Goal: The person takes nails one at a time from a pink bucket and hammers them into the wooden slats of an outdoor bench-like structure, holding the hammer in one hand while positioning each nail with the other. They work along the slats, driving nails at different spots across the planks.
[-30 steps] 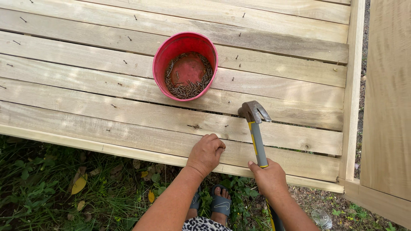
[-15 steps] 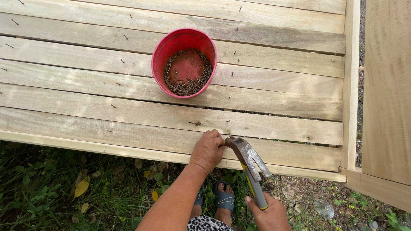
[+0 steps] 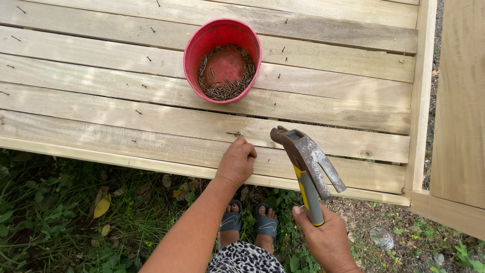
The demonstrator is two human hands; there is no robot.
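Note:
My left hand (image 3: 236, 163) rests on the lowest plank of a pale wooden panel (image 3: 126, 101), fingers pinched around a nail (image 3: 235, 134) that stands in the wood. My right hand (image 3: 327, 237) grips the yellow and grey handle of a claw hammer (image 3: 306, 164), whose worn steel head is raised just right of the nail, above the plank. A red plastic bucket (image 3: 222, 59) with several rusty nails in its bottom sits on the planks further up.
Several nails stick out of the planks along the panel. A second wooden panel (image 3: 459, 101) stands at the right. Grass and dry leaves (image 3: 76, 217) lie below the panel's edge, with my feet in sandals (image 3: 250, 222) on the ground.
The hammer was down on the plank a second ago, then lifted back toward me; now its head is raised near the nail. My left hand stays at the nail.

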